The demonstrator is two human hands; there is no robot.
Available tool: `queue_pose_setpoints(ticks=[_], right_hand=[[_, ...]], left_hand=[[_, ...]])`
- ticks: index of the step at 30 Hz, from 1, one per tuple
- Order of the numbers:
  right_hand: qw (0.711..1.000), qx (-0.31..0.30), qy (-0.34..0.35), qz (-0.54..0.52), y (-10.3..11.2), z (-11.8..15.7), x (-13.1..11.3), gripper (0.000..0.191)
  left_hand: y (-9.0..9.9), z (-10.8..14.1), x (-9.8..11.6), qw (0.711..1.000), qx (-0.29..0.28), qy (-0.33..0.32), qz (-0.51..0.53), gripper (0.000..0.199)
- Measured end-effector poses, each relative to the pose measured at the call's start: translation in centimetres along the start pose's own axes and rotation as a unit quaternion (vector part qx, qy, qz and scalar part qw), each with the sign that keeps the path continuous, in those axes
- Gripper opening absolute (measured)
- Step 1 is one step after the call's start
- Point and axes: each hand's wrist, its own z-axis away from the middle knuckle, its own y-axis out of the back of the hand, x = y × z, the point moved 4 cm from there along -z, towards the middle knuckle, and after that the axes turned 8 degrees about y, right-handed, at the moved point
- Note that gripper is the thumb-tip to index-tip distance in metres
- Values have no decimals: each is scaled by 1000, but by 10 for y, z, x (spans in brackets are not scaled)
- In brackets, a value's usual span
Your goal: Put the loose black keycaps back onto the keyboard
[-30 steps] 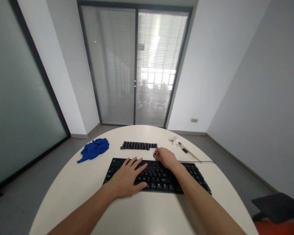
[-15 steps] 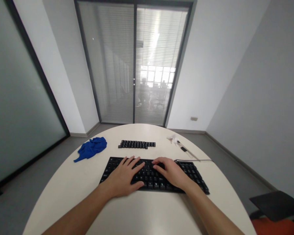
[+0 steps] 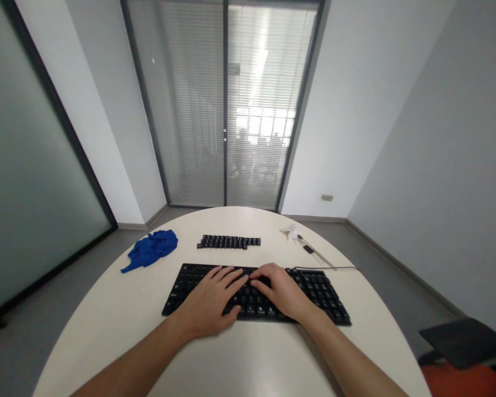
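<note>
A black keyboard [image 3: 314, 292] with a cable lies across the round table in front of me. My left hand [image 3: 213, 300] rests over its left-middle part, fingers stretched out and slightly spread, thumb apart near the front edge. My right hand [image 3: 279, 289] is over the middle, its thumb and index finger brought together in a pinch at the upper keys, close to my left fingertips. Whatever sits between those fingertips is too small to make out. Behind the keyboard, loose black keycaps [image 3: 227, 242] are laid out in rows.
A crumpled blue cloth [image 3: 152, 249] lies on the left of the white table [image 3: 248, 353]. Toward the right are a thin brush [image 3: 316, 251], a small black piece [image 3: 308, 249] and white crumpled tissue [image 3: 290, 232]. A chair [image 3: 465, 344] stands at the lower right.
My right hand has shifted a little left along the keyboard, so its fingertips are nearer my left fingers. My left hand stays spread on the keys. The view has tilted slightly.
</note>
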Motion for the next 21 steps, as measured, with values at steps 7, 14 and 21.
queue_pose_setpoints(ticks=[7, 14, 21], right_hand=[[1000, -21, 4, 4, 3, 0, -1, 15], [1000, -15, 3, 16, 2, 1, -2, 16], [999, -15, 3, 36, 1, 1, -5, 15]], left_hand=[[0, 0, 0, 1000, -5, -6, 3, 65], [0, 0, 1, 1000, -22, -4, 5, 66], [2, 0, 3, 1000, -20, 3, 2, 64]])
